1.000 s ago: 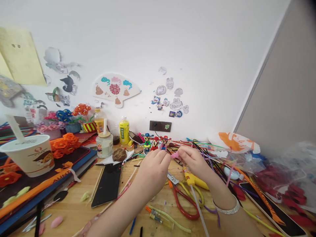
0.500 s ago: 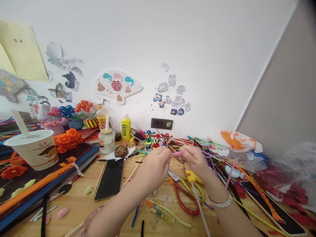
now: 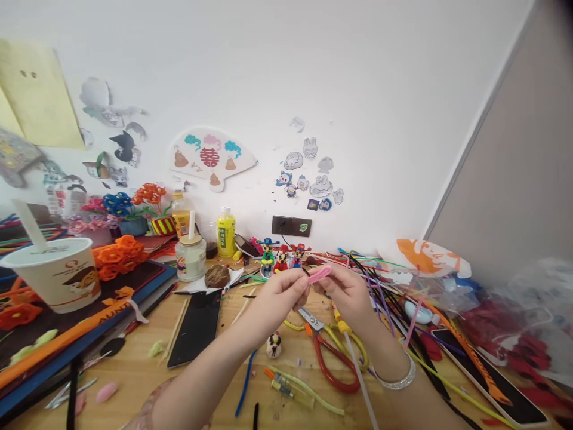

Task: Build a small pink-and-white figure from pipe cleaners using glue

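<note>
Holding one short pink fuzzy strip [image 3: 319,274] between both hands, just right of the frame's centre. Left hand [image 3: 286,291]: fingers pinched narrow on the strip's left end, thumb uppermost. Right hand [image 3: 351,297]: fingers closed about the right end; the exact contact of its rear fingers is hidden. Strip is raised above the surface [image 3: 143,391], slightly tilted, right end higher. Silvery bracelet [image 3: 399,380] on the right wrist.

Below the hands, centre: scissors [image 3: 315,323] with a red handle loop, lying flat. Yellow glue gun [image 3: 342,326] close beside, partly covered by the right hand, a translucent glue stick [image 3: 358,370] running toward the lower edge. Small pale round piece with dark markings [image 3: 274,345] at lower centre; blue pipe-cleaner length [image 3: 245,383] left of it. Black phone [image 3: 196,328] at centre left. Three capped figurines [image 3: 282,258] behind the hands. Paper cup [image 3: 60,279] with straw, far left.
</note>
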Demonstrator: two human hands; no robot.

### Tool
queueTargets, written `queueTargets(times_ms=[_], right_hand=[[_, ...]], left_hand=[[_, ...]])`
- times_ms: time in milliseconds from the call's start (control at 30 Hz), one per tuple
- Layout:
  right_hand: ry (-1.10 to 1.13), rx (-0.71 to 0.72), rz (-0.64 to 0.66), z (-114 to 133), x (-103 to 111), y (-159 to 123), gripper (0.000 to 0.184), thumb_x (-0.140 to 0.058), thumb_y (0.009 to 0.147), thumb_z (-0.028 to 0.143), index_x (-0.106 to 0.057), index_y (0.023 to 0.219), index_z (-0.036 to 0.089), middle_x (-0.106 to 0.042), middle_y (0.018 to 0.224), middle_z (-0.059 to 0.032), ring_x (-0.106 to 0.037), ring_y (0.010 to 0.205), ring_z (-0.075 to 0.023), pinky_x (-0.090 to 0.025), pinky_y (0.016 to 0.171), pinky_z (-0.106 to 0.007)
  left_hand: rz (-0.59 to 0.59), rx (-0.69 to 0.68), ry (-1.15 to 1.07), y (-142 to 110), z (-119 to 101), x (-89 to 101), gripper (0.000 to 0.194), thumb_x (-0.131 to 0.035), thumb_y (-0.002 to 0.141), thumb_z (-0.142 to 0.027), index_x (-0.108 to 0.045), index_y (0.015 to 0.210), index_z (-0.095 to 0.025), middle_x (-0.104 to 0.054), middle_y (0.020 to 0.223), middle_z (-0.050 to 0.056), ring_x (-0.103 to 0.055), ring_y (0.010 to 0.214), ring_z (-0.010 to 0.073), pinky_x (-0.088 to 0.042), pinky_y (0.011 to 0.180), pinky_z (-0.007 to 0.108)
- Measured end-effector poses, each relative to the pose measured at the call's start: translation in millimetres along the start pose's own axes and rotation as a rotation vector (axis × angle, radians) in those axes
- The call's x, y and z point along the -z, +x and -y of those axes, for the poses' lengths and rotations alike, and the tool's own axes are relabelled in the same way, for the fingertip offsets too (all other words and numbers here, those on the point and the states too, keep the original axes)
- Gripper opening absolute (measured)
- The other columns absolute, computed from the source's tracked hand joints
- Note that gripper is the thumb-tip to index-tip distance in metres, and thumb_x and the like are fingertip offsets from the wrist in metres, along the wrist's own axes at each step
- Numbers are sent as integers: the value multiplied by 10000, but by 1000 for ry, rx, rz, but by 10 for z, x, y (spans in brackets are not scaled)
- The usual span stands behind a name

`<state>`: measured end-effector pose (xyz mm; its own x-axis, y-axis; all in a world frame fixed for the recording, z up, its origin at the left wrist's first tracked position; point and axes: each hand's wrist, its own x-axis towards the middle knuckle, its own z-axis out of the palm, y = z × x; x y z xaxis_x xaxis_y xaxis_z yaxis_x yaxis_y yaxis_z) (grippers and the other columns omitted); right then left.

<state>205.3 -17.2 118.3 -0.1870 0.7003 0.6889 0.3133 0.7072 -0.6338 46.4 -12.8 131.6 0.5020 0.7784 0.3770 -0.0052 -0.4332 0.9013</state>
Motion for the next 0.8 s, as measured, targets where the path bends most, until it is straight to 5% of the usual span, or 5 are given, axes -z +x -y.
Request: queueTargets(times_ms=[133, 233, 600, 800], right_hand=[[16, -33, -47, 23, -14, -22, 233, -484, 830, 386, -624, 820, 200, -606, 711, -28, -545, 613, -152, -440, 583, -267], [-190, 11, -91, 46, -16, -23, 213, -482, 836, 345, -609, 756, 195, -620, 719, -37, -557, 642, -163, -440, 598, -272], [-942, 579, -83, -225, -54, -29, 171, -425, 859, 139, -596, 849, 143, -612, 679, -75, -527, 680, -177, -406, 635, -285], [-1008, 538, 6, -376, -132, -47, 213, -384, 881, 146, -590, 837, 121, -595, 678, -75, -496, 659, -177, -395, 628, -281]], left_hand=[[49, 39, -146, 6, 26, -58, 319, -445, 780, -390, -398, 550, -175, -357, 509, -55, -346, 495, 87, -293, 506, 224], [30, 49, -183, 22, 75, -93, 303, -453, 773, -371, -388, 548, -178, -348, 502, -63, -339, 477, 80, -289, 502, 224], [-41, 122, -187, 64, 198, -127, 329, -374, 803, -423, -383, 582, -180, -344, 518, -62, -322, 470, 80, -255, 472, 223], [-100, 211, -213, 143, 398, -123, 396, -446, 756, -518, -330, 565, -191, -270, 508, -85, -267, 428, 55, -218, 424, 209]])
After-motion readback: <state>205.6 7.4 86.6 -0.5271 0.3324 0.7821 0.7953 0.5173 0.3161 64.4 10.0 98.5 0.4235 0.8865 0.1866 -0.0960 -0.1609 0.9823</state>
